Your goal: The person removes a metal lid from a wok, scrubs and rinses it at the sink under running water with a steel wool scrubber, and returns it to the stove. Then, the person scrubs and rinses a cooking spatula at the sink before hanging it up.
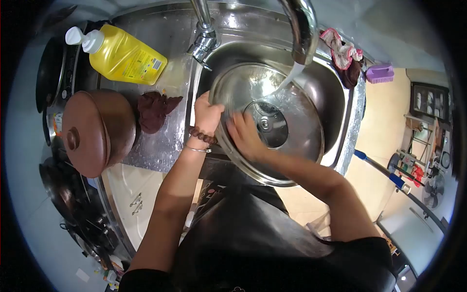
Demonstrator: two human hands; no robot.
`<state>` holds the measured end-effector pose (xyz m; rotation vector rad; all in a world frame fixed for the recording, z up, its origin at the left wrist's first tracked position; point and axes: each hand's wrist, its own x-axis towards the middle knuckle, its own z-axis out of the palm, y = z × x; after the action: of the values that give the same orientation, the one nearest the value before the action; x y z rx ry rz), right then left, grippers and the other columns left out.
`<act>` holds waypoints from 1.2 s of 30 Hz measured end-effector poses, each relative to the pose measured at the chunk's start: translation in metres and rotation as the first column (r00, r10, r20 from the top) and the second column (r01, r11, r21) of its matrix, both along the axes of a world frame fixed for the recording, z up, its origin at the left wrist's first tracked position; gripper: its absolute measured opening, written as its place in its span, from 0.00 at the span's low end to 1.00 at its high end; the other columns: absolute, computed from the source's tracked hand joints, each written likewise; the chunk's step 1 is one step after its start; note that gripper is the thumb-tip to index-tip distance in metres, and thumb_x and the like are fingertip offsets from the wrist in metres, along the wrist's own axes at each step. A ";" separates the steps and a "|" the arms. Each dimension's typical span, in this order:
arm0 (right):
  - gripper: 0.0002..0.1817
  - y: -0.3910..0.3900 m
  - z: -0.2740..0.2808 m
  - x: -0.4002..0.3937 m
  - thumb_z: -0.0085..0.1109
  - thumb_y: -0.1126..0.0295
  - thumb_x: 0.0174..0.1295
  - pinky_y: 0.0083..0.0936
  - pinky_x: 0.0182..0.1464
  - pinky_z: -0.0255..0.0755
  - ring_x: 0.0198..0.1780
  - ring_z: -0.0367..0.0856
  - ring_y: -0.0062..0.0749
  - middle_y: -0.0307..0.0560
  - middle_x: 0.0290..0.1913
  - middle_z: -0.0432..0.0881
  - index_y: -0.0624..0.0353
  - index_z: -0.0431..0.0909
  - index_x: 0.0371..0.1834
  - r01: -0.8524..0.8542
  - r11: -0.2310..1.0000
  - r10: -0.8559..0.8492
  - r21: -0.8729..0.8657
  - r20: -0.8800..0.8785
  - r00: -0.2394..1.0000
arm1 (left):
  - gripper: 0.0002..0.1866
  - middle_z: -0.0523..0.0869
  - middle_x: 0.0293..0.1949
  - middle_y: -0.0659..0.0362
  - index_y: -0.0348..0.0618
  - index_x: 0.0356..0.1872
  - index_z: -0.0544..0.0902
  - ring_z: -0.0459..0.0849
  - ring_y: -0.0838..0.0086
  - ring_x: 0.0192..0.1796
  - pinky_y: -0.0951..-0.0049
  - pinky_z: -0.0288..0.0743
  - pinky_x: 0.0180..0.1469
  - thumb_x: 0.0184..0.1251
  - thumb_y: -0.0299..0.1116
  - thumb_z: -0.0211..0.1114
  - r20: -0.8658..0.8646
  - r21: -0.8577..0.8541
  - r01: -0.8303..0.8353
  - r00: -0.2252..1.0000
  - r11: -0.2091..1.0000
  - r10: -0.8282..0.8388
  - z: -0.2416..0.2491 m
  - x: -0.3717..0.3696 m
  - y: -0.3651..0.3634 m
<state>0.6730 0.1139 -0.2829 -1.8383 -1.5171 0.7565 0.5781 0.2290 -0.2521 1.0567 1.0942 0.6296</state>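
Note:
A large round metal pot lid (301, 126) with a dark round centre lies tilted over the sink. My left hand (208, 114) is closed round its left rim, thumb on the upper side. Against the lid's inner surface, near that same rim, my right hand (245, 136) lies with fingers stretched out; they are a little blurred by motion, and nothing shows in them. Water runs from the curved faucet (302, 41) onto the lid's upper part. The steel sink (333, 100) shows around the lid, which hides much of the basin.
On the left counter stand a yellow pump bottle (129, 57), a dark red cloth (154, 113) and a brown lidded pot (119, 119). A second tap (204, 41) rises behind the sink. Cloths (343, 53) and a purple brush (380, 73) sit at the right edge.

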 end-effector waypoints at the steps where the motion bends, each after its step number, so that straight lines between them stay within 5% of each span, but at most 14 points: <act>1: 0.19 -0.039 0.036 0.016 0.51 0.69 0.56 0.42 0.48 0.62 0.46 0.66 0.55 0.62 0.41 0.67 0.57 0.67 0.52 -0.172 0.984 0.165 -0.045 -0.123 0.979 | 0.18 0.82 0.30 0.58 0.31 0.37 0.79 0.78 0.78 0.32 0.80 0.70 0.36 0.40 0.15 0.51 0.038 -0.044 -0.055 0.998 0.998 0.056 0.001 -0.003 0.000; 4: 0.20 -0.067 0.059 0.093 0.53 0.66 0.56 0.44 0.53 0.61 0.54 0.61 0.54 0.59 0.50 0.62 0.58 0.66 0.51 -0.102 0.529 0.373 -0.843 0.123 0.920 | 0.17 0.83 0.30 0.58 0.32 0.36 0.79 0.79 0.78 0.32 0.80 0.71 0.37 0.41 0.15 0.52 0.074 -0.079 -0.118 0.990 0.990 0.124 0.004 -0.011 -0.008; 7: 0.21 -0.048 -0.048 0.138 0.52 0.63 0.56 0.46 0.48 0.64 0.51 0.65 0.55 0.59 0.49 0.65 0.56 0.64 0.52 0.334 0.873 -0.036 -0.356 0.634 0.772 | 0.16 0.84 0.31 0.57 0.33 0.36 0.79 0.80 0.78 0.33 0.79 0.71 0.38 0.42 0.17 0.54 -0.003 0.087 -0.107 0.994 0.990 0.107 0.006 0.002 -0.012; 9: 0.22 0.023 -0.144 0.133 0.47 0.56 0.59 0.49 0.48 0.62 0.51 0.66 0.56 0.65 0.49 0.66 0.52 0.64 0.55 0.485 0.840 -0.508 -0.244 -0.041 0.860 | 0.14 0.84 0.29 0.56 0.33 0.35 0.79 0.80 0.77 0.32 0.79 0.71 0.37 0.43 0.18 0.54 -0.035 0.171 -0.124 0.991 0.977 0.132 0.001 0.008 -0.018; 10: 0.21 0.050 -0.093 0.090 0.45 0.57 0.60 0.47 0.49 0.60 0.49 0.67 0.54 0.66 0.46 0.68 0.60 0.65 0.50 0.401 0.913 -0.316 -0.079 0.483 0.816 | 0.14 0.84 0.29 0.55 0.33 0.35 0.79 0.80 0.77 0.32 0.79 0.71 0.37 0.42 0.18 0.54 -0.037 0.151 -0.116 0.992 0.982 0.123 0.004 0.007 -0.018; 12: 0.20 0.070 -0.056 0.048 0.38 0.60 0.62 0.46 0.53 0.55 0.47 0.63 0.55 0.65 0.44 0.66 0.68 0.66 0.43 -0.201 0.930 0.289 -0.306 0.275 0.917 | 0.15 0.83 0.29 0.55 0.32 0.35 0.79 0.80 0.76 0.32 0.78 0.71 0.37 0.42 0.18 0.54 -0.156 0.128 -0.053 0.985 0.990 0.073 0.007 -0.002 -0.022; 14: 0.11 0.007 0.006 0.006 0.50 0.67 0.55 0.41 0.45 0.62 0.43 0.66 0.51 0.60 0.41 0.67 0.64 0.72 0.36 -0.122 0.990 0.123 0.068 -0.011 0.992 | 0.15 0.83 0.31 0.56 0.32 0.36 0.79 0.80 0.76 0.34 0.78 0.71 0.38 0.44 0.17 0.52 -0.041 0.124 -0.085 0.995 0.989 0.091 -0.005 -0.007 -0.018; 17: 0.19 -0.070 0.050 0.082 0.51 0.63 0.56 0.42 0.50 0.62 0.50 0.65 0.52 0.59 0.45 0.65 0.59 0.65 0.49 -0.438 0.718 0.530 -0.541 0.018 0.847 | 0.18 0.82 0.33 0.58 0.32 0.40 0.78 0.79 0.78 0.34 0.81 0.71 0.39 0.44 0.15 0.50 -0.038 0.022 -0.179 0.983 0.984 0.180 -0.004 -0.016 -0.023; 23: 0.17 -0.002 -0.092 0.155 0.48 0.61 0.56 0.51 0.49 0.60 0.54 0.62 0.55 0.59 0.50 0.64 0.51 0.66 0.49 0.369 0.911 -0.156 -0.182 0.676 0.720 | 0.19 0.82 0.31 0.57 0.32 0.42 0.76 0.79 0.77 0.32 0.80 0.71 0.36 0.44 0.15 0.51 -0.041 0.024 -0.167 0.985 0.986 0.168 0.002 -0.004 -0.034; 25: 0.17 0.062 -0.149 0.125 0.46 0.59 0.58 0.50 0.48 0.61 0.51 0.65 0.49 0.55 0.39 0.71 0.57 0.67 0.47 0.691 0.683 -0.714 -0.236 -0.018 0.700 | 0.18 0.82 0.29 0.56 0.32 0.41 0.75 0.79 0.76 0.31 0.79 0.71 0.35 0.43 0.16 0.52 -0.118 0.152 -0.182 0.973 0.972 0.200 -0.013 0.000 -0.045; 27: 0.20 0.089 -0.089 0.047 0.44 0.57 0.59 0.41 0.47 0.64 0.45 0.69 0.51 0.58 0.41 0.72 0.62 0.66 0.47 0.032 0.991 0.088 -0.127 0.823 0.562 | 0.20 0.81 0.29 0.55 0.31 0.43 0.73 0.78 0.74 0.31 0.77 0.71 0.36 0.43 0.17 0.52 -0.171 0.106 -0.142 0.972 0.984 0.158 -0.013 -0.006 -0.053; 28: 0.18 0.090 -0.077 0.001 0.46 0.62 0.58 0.43 0.50 0.62 0.45 0.67 0.53 0.62 0.43 0.71 0.63 0.67 0.47 0.444 0.894 -0.446 0.065 0.225 0.866 | 0.20 0.81 0.31 0.55 0.31 0.44 0.72 0.78 0.74 0.32 0.77 0.71 0.36 0.43 0.17 0.53 -0.201 0.105 -0.147 0.966 0.984 0.165 -0.017 -0.008 -0.056; 29: 0.19 0.074 -0.047 -0.009 0.48 0.67 0.56 0.45 0.53 0.58 0.49 0.64 0.54 0.65 0.44 0.69 0.64 0.67 0.50 0.269 0.955 -0.260 0.128 -0.086 0.962 | 0.20 0.81 0.31 0.55 0.31 0.44 0.72 0.78 0.74 0.32 0.77 0.71 0.36 0.43 0.17 0.53 -0.195 0.112 -0.148 0.966 0.983 0.168 -0.013 -0.007 -0.055; 36: 0.22 0.046 -0.030 0.092 0.51 0.72 0.54 0.43 0.57 0.56 0.53 0.62 0.59 0.69 0.51 0.63 0.64 0.63 0.53 0.206 0.973 -0.215 0.107 0.072 0.974 | 0.22 0.79 0.32 0.52 0.33 0.48 0.68 0.77 0.74 0.33 0.76 0.71 0.37 0.46 0.19 0.52 -0.102 0.226 -0.194 0.970 0.955 0.221 0.061 0.005 -0.089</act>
<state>0.7653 0.1597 -0.3133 -1.9389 -1.3567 0.5016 0.5834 0.1401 -0.1913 1.1886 1.2801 0.8750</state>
